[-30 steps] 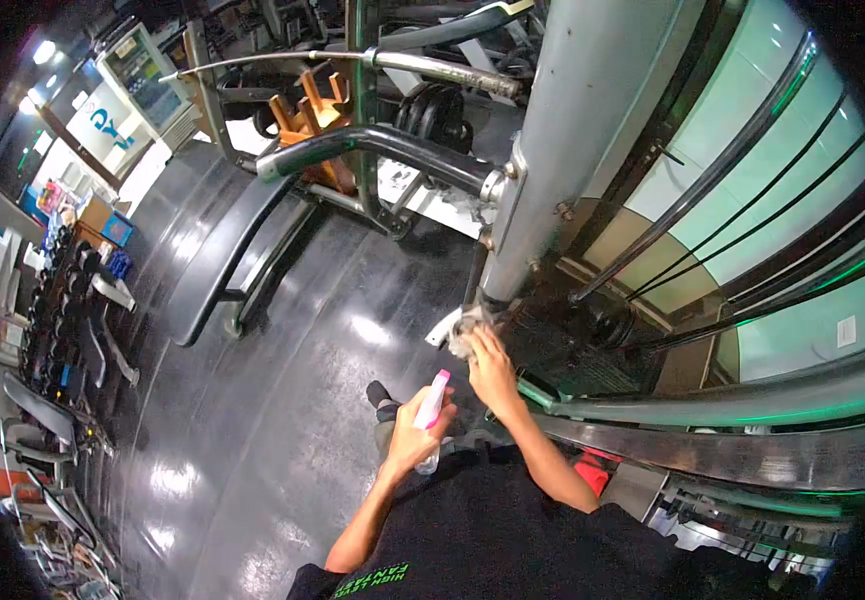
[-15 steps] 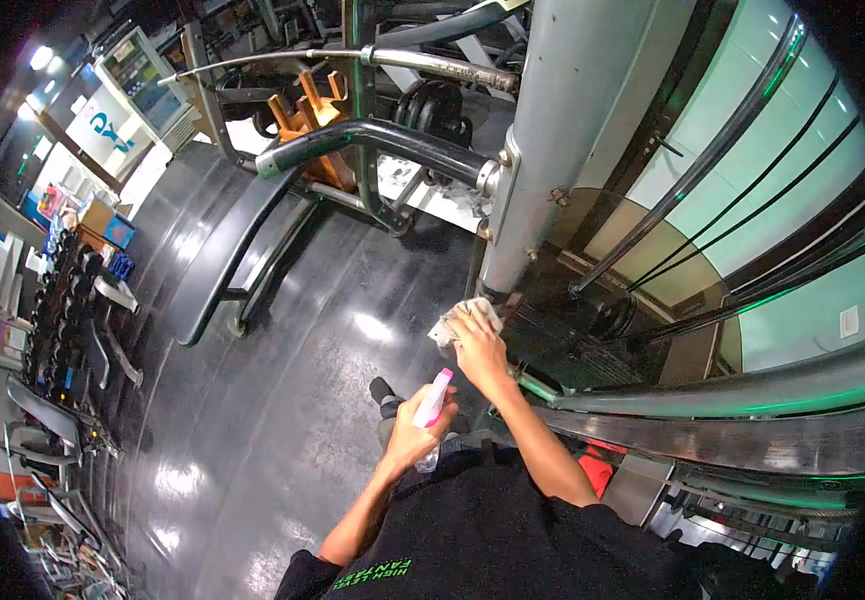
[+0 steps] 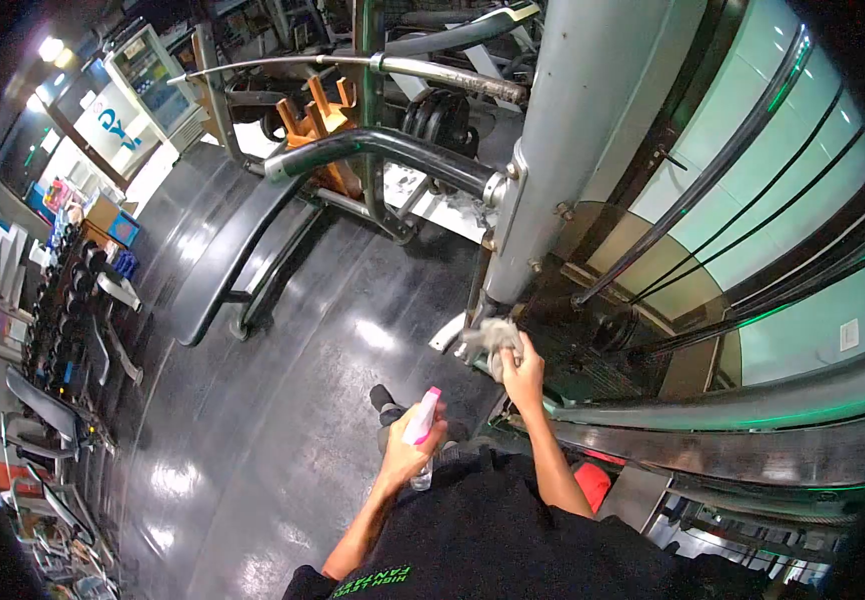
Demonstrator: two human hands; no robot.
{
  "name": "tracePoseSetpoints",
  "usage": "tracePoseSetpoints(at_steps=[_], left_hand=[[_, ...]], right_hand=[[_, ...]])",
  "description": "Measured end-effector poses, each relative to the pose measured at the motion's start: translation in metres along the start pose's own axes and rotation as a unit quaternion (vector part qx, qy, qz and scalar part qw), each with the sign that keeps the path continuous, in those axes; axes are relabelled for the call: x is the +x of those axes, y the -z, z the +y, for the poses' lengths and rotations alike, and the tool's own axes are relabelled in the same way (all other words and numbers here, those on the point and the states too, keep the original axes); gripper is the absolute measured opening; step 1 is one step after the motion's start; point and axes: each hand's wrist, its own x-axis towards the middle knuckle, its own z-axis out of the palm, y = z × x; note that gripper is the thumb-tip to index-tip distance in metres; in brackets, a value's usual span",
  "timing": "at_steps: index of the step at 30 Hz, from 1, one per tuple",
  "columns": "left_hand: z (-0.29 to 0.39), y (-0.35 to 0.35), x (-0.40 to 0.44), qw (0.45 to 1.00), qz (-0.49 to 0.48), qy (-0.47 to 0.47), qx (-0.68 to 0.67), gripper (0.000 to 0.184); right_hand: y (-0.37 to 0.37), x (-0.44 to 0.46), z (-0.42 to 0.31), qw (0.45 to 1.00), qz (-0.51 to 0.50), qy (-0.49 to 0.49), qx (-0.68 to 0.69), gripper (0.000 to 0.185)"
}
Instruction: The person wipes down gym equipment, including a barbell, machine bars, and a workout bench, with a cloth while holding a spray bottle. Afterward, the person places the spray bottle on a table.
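A spray bottle [image 3: 423, 416] with a pink and white head is wrapped in my left hand [image 3: 406, 452], held low in front of my black shirt. Its clear body shows just below the fingers. My right hand [image 3: 524, 378] grips a crumpled, pale cloth [image 3: 496, 340], which hangs partly loose and looks blurred. The cloth is close to the foot of the thick grey post [image 3: 555, 130] of a gym machine; I cannot tell whether it touches the metal.
A black padded bench [image 3: 225, 265] and a bent black bar [image 3: 383, 145] extend left of the post. Cables [image 3: 753, 200] run along the right. A dumbbell rack [image 3: 63, 290] lines the far left. Dark rubber floor [image 3: 293, 420] lies beneath my feet.
My right hand has moved right and slightly down with the cloth, which is now bunched and hanging from the fingers. My left hand with the spray bottle has shifted slightly left and down.
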Motion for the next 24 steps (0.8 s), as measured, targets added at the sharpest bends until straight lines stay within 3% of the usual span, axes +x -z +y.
tracePoseSetpoints(at_steps=[1, 2, 3, 5, 6, 10, 12, 13, 15, 17, 19, 20, 21, 23, 24], left_hand=[[0.0, -0.001, 0.001, 1.0, -0.003, -0.001, 0.001, 0.026], [0.001, -0.002, 0.001, 1.0, 0.0, -0.001, -0.005, 0.026], [0.001, -0.003, 0.001, 1.0, 0.004, 0.001, -0.011, 0.025], [0.01, -0.007, 0.003, 1.0, 0.005, -0.023, 0.009, 0.025], [0.013, -0.008, 0.004, 0.998, 0.009, -0.05, 0.029, 0.024], [0.015, -0.012, 0.01, 0.999, -0.003, -0.043, 0.017, 0.025], [0.015, -0.013, 0.01, 1.0, -0.012, -0.014, 0.01, 0.025], [0.015, -0.012, 0.011, 1.0, -0.012, -0.016, 0.011, 0.025], [0.016, -0.012, 0.011, 0.998, -0.033, 0.045, -0.001, 0.027], [0.013, -0.012, 0.012, 0.998, -0.034, 0.049, -0.012, 0.027], [0.014, -0.01, 0.011, 0.998, -0.031, 0.054, -0.022, 0.027], [0.017, -0.009, 0.01, 0.999, -0.024, 0.024, -0.001, 0.027], [0.019, -0.008, 0.01, 1.0, -0.018, -0.007, 0.02, 0.028], [0.012, -0.008, 0.008, 1.0, -0.015, 0.009, -0.008, 0.027], [0.009, -0.007, 0.006, 0.999, -0.013, 0.026, -0.037, 0.026]], right_hand=[[-0.007, 0.007, -0.002, 0.998, 0.05, 0.032, -0.017, 0.04], [-0.009, 0.016, -0.003, 0.985, 0.039, 0.153, -0.073, 0.041], [-0.014, 0.022, -0.007, 0.988, -0.049, 0.116, -0.09, 0.042], [-0.031, 0.011, -0.013, 0.978, -0.037, 0.136, -0.152, 0.041], [-0.036, 0.003, -0.008, 0.954, -0.095, 0.18, -0.218, 0.041], [-0.037, -0.027, 0.006, 0.979, -0.107, 0.148, -0.095, 0.043], [-0.03, -0.041, 0.012, 0.992, -0.12, 0.042, 0.003, 0.042], [-0.028, -0.045, 0.021, 0.992, -0.119, 0.044, 0.004, 0.042], [-0.028, -0.045, 0.048, 0.981, -0.122, -0.117, 0.097, 0.036], [-0.037, -0.027, 0.082, 0.987, -0.049, -0.07, 0.134, 0.03], [-0.047, -0.003, 0.072, 0.88, 0.072, -0.26, 0.39, 0.025], [-0.043, 0.008, 0.06, 0.813, 0.057, -0.272, 0.511, 0.021], [-0.04, 0.019, 0.053, 0.8, 0.033, -0.299, 0.519, 0.021], [-0.069, 0.034, 0.097, 0.77, -0.015, -0.185, 0.611, 0.022], [-0.076, 0.035, 0.083, 0.768, 0.049, -0.214, 0.602, 0.022]])
